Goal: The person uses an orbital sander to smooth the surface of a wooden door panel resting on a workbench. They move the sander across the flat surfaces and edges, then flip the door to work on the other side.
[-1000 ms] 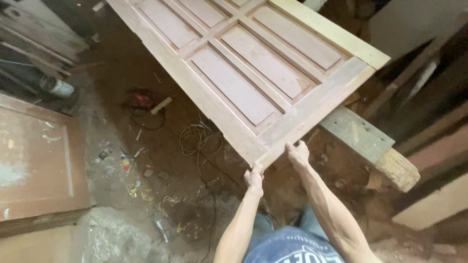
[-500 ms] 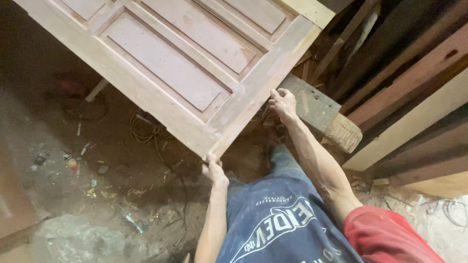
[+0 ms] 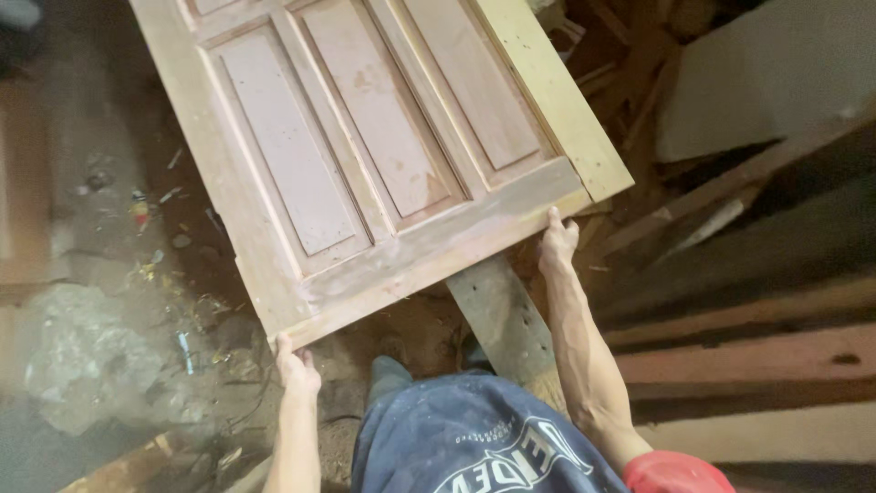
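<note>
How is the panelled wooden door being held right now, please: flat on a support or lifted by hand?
Lifted by hand. The left hand and right hand grip the near end of the panelled wooden door; its far end is out of view.

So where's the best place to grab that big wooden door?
Along its near bottom edge, close to the two corners, reaching from below. The door is wide, flat and tilted, so hands set far apart probably steady it. The left hand and right hand grip there.

We held the panelled wooden door (image 3: 365,155) by its near edge: our left hand (image 3: 294,367) at the corner, our right hand (image 3: 557,245) further along, above a plank (image 3: 497,315).
</note>
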